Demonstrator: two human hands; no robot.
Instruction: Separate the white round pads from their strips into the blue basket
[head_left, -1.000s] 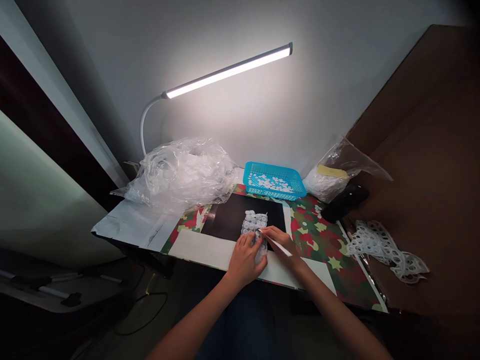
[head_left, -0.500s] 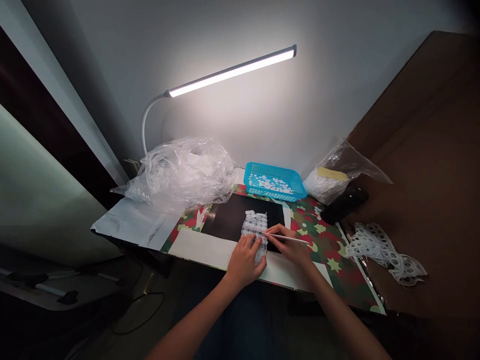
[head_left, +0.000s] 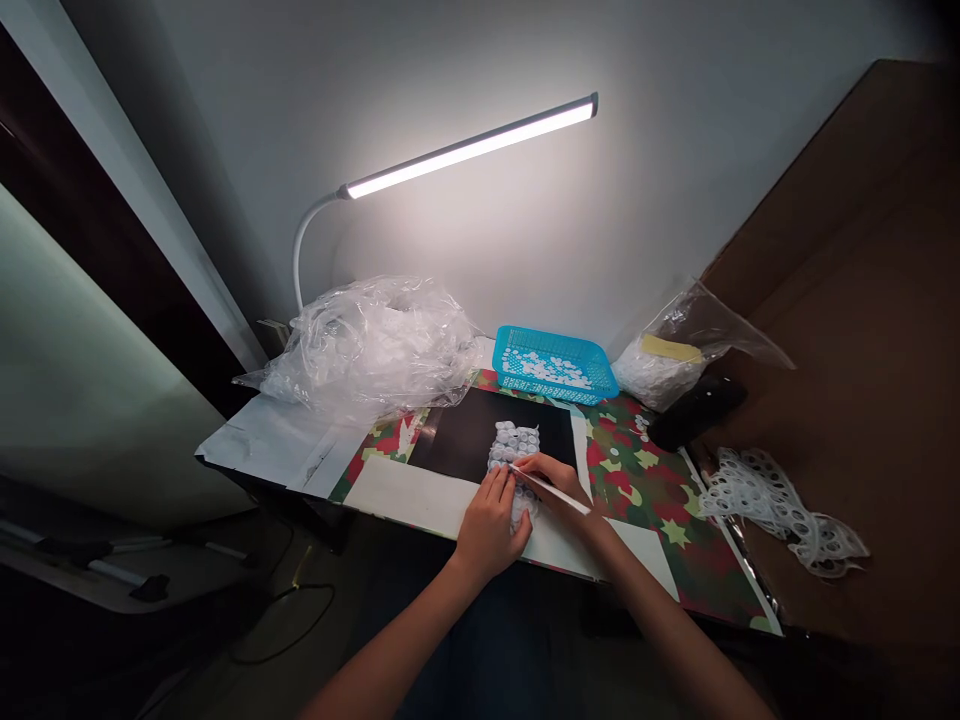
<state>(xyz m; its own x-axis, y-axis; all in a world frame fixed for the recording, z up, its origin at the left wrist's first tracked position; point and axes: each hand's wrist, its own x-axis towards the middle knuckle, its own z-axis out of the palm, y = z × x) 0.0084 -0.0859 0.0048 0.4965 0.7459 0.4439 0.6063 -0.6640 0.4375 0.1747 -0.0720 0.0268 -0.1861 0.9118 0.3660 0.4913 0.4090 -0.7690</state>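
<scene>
A strip of small round white pieces (head_left: 516,440) lies over a black sheet (head_left: 459,440) near the table's front edge. My left hand (head_left: 489,520) rests on the strip's left side, its fingers extended and its thumb apart. Over the strip's right side, my right hand (head_left: 559,482) pinches a thin white stick (head_left: 559,492), whose tip reaches the pieces beside my left fingertips. Part of the strip is hidden under both hands.
Behind the sheet stands a blue basket (head_left: 555,365) of white discs. A large clear plastic bag (head_left: 367,345) lies at left, a smaller bag (head_left: 660,370) and black object (head_left: 697,410) at right. White perforated strips (head_left: 780,510) lie far right; a lamp (head_left: 472,148) shines overhead.
My right hand has shifted slightly left, and the stick now slants more steeply down to the right. My left hand stays on the strip. The whole view has shifted a little.
</scene>
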